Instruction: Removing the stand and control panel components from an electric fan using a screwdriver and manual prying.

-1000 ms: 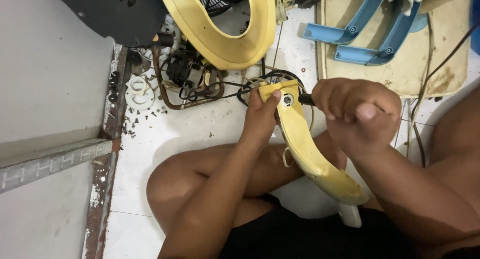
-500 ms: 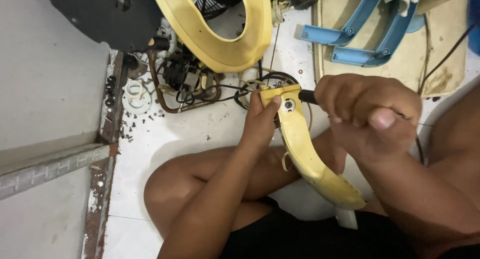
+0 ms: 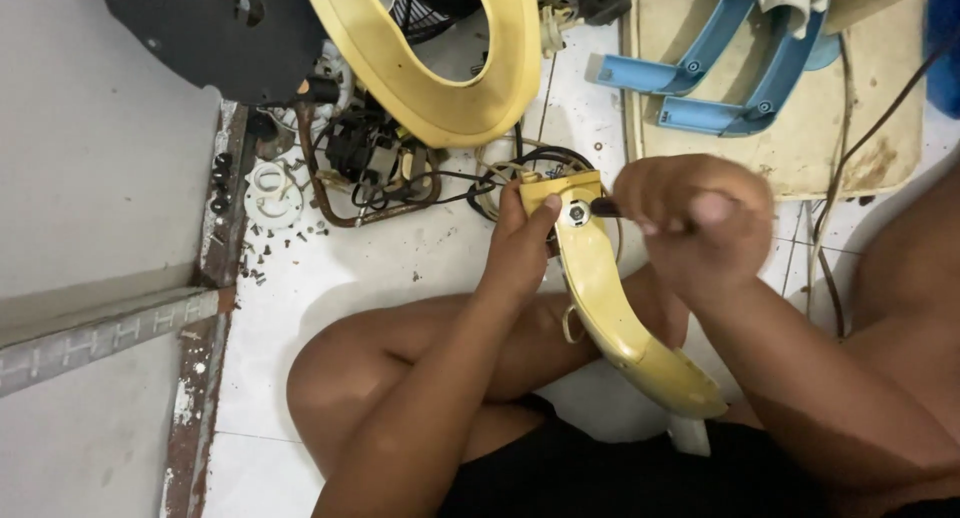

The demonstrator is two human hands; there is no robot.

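Observation:
A curved yellow plastic housing piece (image 3: 612, 303) rests across my lap, its top end bearing a small round metal fitting (image 3: 577, 214). My left hand (image 3: 524, 246) grips that top end, thumb pressed beside the fitting. My right hand (image 3: 697, 218) is closed in a fist around a tool handle; only its dark tip (image 3: 604, 207) shows, touching the fitting from the right. Black wires (image 3: 520, 168) run from the piece's top toward the parts on the floor.
A large yellow ring-shaped cover (image 3: 440, 73) and a dark round base (image 3: 205, 33) lie at the top. Wired electrical parts (image 3: 365, 163), loose screws (image 3: 262, 250) and a white ring (image 3: 270, 191) litter the tiled floor. Blue plastic blades (image 3: 700, 73) rest on a beige board at upper right.
Both hands and the yellow piece stay together; the right fist has shifted slightly around the tool while its tip stays on the fitting. The view has drifted a little.

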